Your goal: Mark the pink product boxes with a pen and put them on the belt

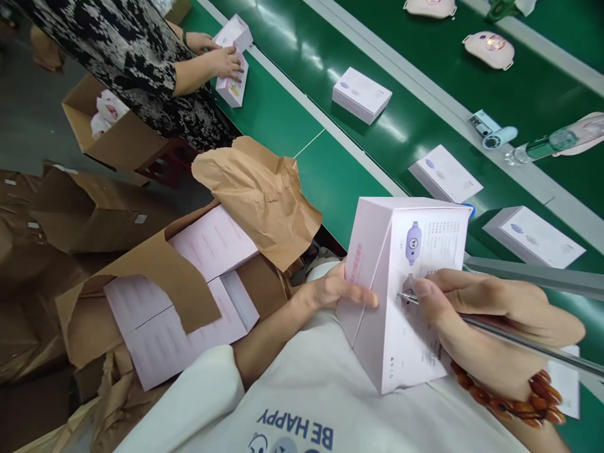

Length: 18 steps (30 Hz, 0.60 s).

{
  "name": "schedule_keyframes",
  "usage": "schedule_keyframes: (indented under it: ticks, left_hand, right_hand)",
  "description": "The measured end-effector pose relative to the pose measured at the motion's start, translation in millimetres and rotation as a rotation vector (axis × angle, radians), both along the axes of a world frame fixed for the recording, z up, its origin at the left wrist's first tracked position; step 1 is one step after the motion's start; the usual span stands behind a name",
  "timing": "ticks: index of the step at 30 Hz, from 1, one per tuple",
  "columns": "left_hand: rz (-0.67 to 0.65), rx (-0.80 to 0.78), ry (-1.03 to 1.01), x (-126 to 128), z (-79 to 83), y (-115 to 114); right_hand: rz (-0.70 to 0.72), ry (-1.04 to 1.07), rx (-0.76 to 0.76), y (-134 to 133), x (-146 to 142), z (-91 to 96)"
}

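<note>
My left hand (343, 286) grips a pale pink-white box (427, 251) from its left side, with the thumb across the edge. The box is tilted up against my shirt, and its printed face shows a purple device and small text. My right hand (491, 308) is closed around slim metal tweezers (509, 333). Their tip touches or hovers just over a small printed picture on that face; I cannot tell which. A bracelet of brown-red beads (509, 399) circles my right wrist.
An open carton (193, 264) with several pale boxes and brown paper (264, 195) stands at left. Boxes (362, 91) lie along the green conveyor (283, 38); pink devices (491, 49) sit farther back. A co-worker's hands (221, 60) hold boxes at upper left.
</note>
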State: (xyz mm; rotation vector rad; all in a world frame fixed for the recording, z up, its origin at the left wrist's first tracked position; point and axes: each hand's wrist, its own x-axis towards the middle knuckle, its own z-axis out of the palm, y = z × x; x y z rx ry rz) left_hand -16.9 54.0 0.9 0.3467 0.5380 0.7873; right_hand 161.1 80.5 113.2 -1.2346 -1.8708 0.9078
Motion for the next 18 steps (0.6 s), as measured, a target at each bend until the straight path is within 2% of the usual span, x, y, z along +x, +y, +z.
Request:
schedule_keyframes:
  ticks: [11, 18]
  left_hand:
    - [-0.016, -0.010, 0.049, -0.6, 2.7, 0.5]
    - [-0.018, -0.021, 0.046, -0.3, 3.7, 0.9]
  right_hand:
    - [-0.030, -0.070, -0.037, -2.5, -1.0, 3.5]
    - [-0.063, -0.066, 0.029, -3.7, -9.8, 1.6]
